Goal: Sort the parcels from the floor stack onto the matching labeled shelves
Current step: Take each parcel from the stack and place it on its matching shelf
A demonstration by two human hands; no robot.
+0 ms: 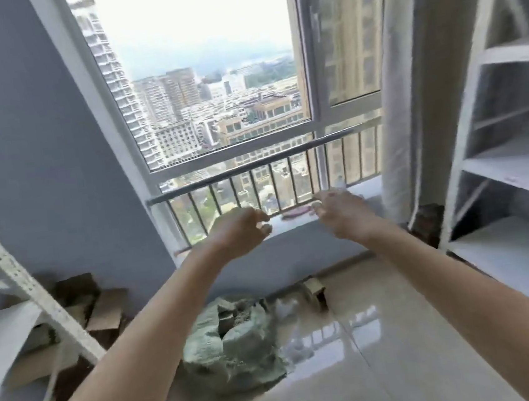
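hands reach out with nothing in them: our left hand (243, 228) has loosely curled fingers, our right hand (339, 210) relaxed ones. cardboard parcels (82, 311) lie on the floor, near left, beside the left shelf (5, 328). next we likely stoop to grasp one.

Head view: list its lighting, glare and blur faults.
Head view: bright window washes out the sky; glossy floor mirrors its glare; both hands, left and right, and the right shelves are motion-smeared; wide lens bends the frame edges.
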